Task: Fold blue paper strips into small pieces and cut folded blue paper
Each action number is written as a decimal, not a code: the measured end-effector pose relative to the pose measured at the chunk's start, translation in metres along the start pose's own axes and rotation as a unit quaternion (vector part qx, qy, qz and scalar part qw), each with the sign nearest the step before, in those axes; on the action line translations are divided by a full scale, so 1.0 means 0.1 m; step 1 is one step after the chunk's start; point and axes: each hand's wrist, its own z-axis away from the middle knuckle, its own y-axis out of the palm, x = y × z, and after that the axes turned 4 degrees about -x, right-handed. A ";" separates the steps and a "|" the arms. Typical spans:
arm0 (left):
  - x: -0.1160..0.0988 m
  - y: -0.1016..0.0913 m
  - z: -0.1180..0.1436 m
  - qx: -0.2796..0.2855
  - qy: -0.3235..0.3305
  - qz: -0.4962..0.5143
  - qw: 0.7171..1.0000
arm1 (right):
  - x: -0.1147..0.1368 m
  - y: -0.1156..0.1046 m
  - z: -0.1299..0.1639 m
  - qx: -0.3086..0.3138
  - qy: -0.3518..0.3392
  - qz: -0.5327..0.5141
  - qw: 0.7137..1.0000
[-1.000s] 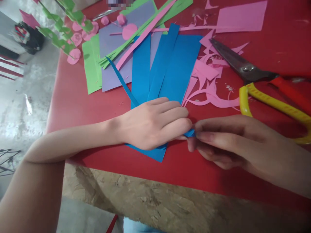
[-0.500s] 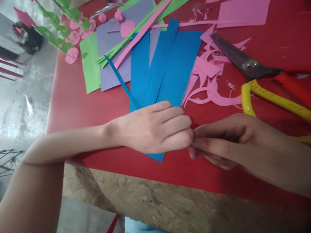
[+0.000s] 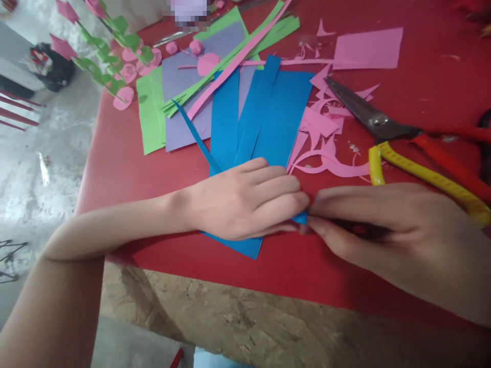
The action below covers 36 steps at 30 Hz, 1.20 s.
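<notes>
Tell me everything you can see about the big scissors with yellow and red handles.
The large scissors with dark metal blades and yellow and red handles lie on the red tabletop, blades apparently closed, tips pointing away and leftward over pink paper scraps. A round, shiny pivot joins the blades. The handles look like plastic. The bare right hand hides part of the yellow one; whether it touches it is unclear.

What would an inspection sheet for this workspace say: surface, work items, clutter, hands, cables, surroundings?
Surface: red tabletop, partly covered with paper.
Work items: blue paper sheets, small blue paper piece, pink-and-green paper flowers at far left.
Clutter: pink paper offcuts beside scissors with yellow and red handles.
Hands: left hand over the sheets, gripping the small piece; right hand at its exposed end.
Cables: nothing seen.
Surroundings: grey floor beyond the tabletop's left edge.
</notes>
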 end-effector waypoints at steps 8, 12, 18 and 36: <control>0.00 0.00 -0.02 0.028 -0.030 0.056 0.998 | -0.05 0.04 0.05 -0.094 -0.214 0.278 0.932; 0.00 0.05 0.00 -0.017 -0.026 0.028 0.999 | -0.04 0.02 0.06 -0.091 -0.215 0.287 0.929; 0.02 0.08 0.02 -0.009 -0.005 -0.003 1.000 | -0.09 0.06 0.10 -0.069 -0.215 0.288 0.930; 0.03 0.15 0.03 0.046 0.019 0.053 0.997 | -0.15 0.15 0.16 0.016 -0.200 0.242 0.949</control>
